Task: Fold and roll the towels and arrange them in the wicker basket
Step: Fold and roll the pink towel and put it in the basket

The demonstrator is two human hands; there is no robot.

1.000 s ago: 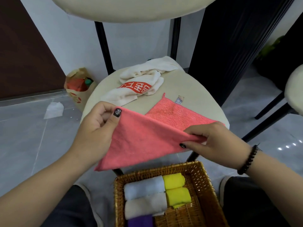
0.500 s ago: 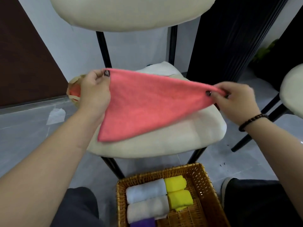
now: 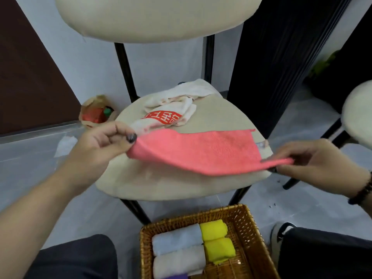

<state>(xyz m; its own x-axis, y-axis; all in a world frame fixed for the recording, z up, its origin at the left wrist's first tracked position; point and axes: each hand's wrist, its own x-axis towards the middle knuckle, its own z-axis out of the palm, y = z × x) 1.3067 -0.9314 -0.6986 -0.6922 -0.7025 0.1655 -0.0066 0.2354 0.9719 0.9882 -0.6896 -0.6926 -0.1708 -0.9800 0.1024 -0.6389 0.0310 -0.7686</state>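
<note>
I see the left hand (image 3: 104,139) pinching one corner of the pink towel (image 3: 201,152) between thumb and fingers, just above the left edge of the cream chair seat (image 3: 171,186). The right hand (image 3: 314,160) pinches the opposite corner, out past the seat's right edge. The towel hangs between them as a folded triangle, its far corner with a small loop lying toward the back right of the seat; whether its lower edge touches the cushion I cannot tell, since the picture is blurred there. A dark bead bracelet (image 3: 362,193) sits on the right wrist.

Behind the pink towel a crumpled cream towel (image 3: 177,105) with a red printed patch lies at the back of the seat. On the floor near me stands the wicker basket (image 3: 251,228). Inside it I see a pale blue roll (image 3: 177,239) and a white roll (image 3: 179,262) side by side on the left, two yellow rolls (image 3: 216,238) touching their right ends, and a strip of purple towel (image 3: 177,276) at the bottom edge. A paper bag (image 3: 96,111) stands on the floor by the wall, left of the chair.
</note>
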